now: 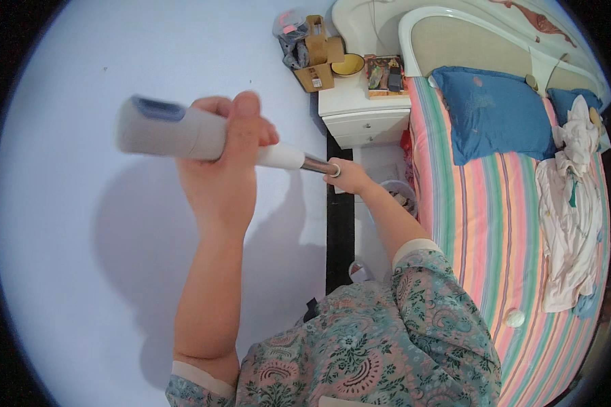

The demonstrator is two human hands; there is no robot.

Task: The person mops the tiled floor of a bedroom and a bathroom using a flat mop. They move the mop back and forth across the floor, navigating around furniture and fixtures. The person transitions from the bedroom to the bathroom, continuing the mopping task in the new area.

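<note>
A long pole (159, 132) with a thick grey-and-white grip and a metal tube runs slanting across the view. High on the grip, my left hand (220, 152) is closed, its fingers wrapped round and the thumb on top. Farther down, my right hand (349, 178) is shut round the metal tube near the bed's side. Past the right hand the pole's lower end is hidden, so what it carries cannot be seen.
A white nightstand (363, 114) holds a yellow bowl (347, 65) and cardboard boxes (317, 74). At right stands a bed with a striped sheet (485, 234), blue pillow (495, 115) and pale clothes (569, 224). A bin (409, 193) sits beside it. A pale wall (142, 54) fills the left.
</note>
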